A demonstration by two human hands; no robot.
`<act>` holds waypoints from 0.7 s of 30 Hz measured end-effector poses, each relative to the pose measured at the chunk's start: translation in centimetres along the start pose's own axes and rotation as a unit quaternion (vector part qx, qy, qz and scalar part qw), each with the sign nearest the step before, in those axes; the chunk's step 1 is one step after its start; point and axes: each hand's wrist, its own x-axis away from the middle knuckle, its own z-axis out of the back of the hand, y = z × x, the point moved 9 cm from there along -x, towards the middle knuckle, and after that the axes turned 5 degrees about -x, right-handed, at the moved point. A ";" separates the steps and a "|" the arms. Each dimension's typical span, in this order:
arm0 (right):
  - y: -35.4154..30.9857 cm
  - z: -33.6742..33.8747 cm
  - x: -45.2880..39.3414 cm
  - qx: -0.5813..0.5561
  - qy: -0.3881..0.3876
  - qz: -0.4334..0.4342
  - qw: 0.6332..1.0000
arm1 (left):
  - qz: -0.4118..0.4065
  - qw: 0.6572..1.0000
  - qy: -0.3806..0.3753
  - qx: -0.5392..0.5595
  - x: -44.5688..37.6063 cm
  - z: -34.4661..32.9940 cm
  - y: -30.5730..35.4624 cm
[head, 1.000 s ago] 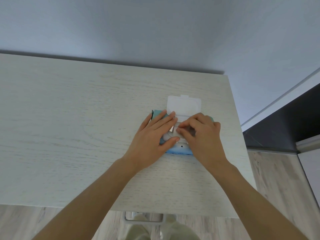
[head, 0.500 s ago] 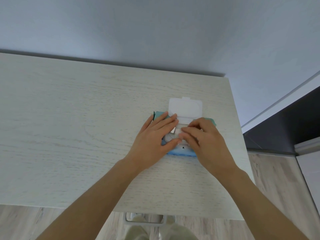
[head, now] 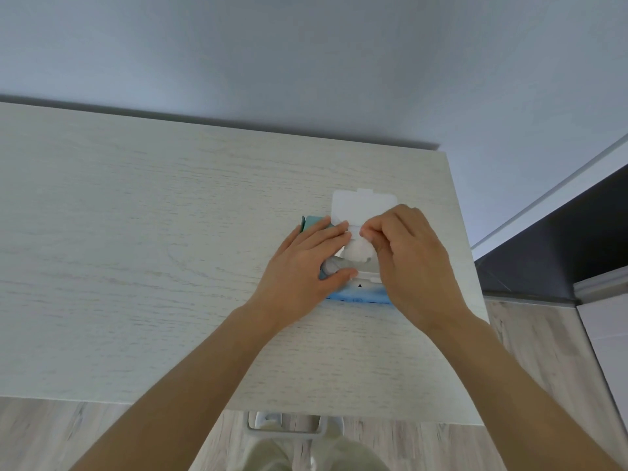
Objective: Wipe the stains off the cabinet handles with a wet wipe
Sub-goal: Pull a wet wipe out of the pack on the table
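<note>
Centrally, right of the frame's middle, a blue wet-wipe pack (head: 356, 296) lies on the pale wood-grain cabinet top (head: 170, 266), its white flip lid (head: 353, 203) folded open toward the wall. The left hand (head: 306, 266) presses the pack down, fingers straight and flat. The right hand (head: 407, 260) pinches a white wet wipe (head: 356, 249) between thumb and fingertips at the pack's opening. At the lower centre, a metal cabinet handle (head: 285, 433) projects below the top's front edge.
</note>
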 end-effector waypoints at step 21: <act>2.7 -0.5 0.5 -0.100 -0.005 -0.099 0.990 | 0.015 0.999 -0.012 0.046 0.1 -0.2 -0.6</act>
